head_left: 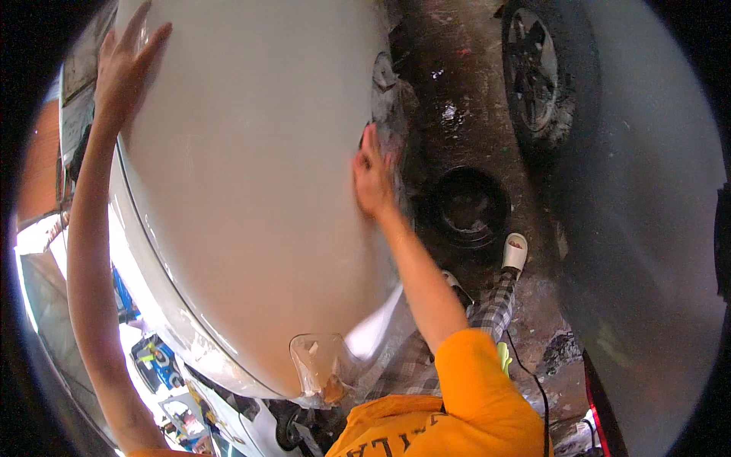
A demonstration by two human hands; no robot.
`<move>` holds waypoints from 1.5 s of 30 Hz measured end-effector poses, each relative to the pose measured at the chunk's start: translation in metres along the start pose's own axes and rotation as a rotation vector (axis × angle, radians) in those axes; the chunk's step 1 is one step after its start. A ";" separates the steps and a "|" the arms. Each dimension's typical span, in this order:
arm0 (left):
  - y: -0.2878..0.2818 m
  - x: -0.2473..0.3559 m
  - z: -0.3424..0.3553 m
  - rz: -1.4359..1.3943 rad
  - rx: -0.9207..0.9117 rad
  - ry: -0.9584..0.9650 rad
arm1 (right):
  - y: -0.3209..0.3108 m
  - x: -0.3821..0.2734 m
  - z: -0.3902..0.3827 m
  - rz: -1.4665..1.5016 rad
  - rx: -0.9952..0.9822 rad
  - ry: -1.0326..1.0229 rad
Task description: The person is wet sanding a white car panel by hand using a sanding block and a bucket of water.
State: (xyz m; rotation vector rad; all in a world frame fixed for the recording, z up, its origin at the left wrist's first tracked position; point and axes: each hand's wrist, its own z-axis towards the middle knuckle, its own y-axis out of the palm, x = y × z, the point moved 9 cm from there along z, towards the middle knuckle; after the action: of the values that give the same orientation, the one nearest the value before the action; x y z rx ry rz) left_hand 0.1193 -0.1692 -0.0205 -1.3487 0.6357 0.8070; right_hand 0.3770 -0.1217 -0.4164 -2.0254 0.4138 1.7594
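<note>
A large, smooth, pale car body panel (244, 175), curved and matt in look, fills the middle of the head view. My left hand (126, 72) reaches far up its left edge, fingers spread and nothing seen in them. At the panel's right edge is my right hand (373, 183), fingers bent together against the side. A small dark and reddish bit shows at its fingertips, too little to name. Low on the panel, close to my body, sits a clear lamp (320, 365) with an orange part. A dark seam runs along the panel's left side.
A round black tub (466, 207) stands on the wet, dirty floor right of the panel, near my white shoe (515, 251). Beyond it rises a dark grey car (647, 251) with a wheel (537, 72). A black cable (533, 373) hangs beside my right side.
</note>
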 end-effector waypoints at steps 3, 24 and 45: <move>-0.007 -0.001 -0.011 0.028 -0.035 -0.070 | 0.027 0.007 -0.070 0.156 -0.003 0.029; 0.029 -0.131 0.087 -0.194 -0.288 -0.575 | 0.022 -0.065 0.102 0.049 -0.328 -0.020; 0.004 -0.127 0.091 -0.125 -0.426 -0.925 | 0.012 0.083 0.421 0.212 -0.100 0.485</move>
State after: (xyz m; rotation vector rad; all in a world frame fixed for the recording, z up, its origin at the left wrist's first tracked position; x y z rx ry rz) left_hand 0.0370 -0.0968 0.0906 -1.1898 -0.3622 1.3738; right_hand 0.0211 0.0817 -0.5453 -2.5622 0.7226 1.4036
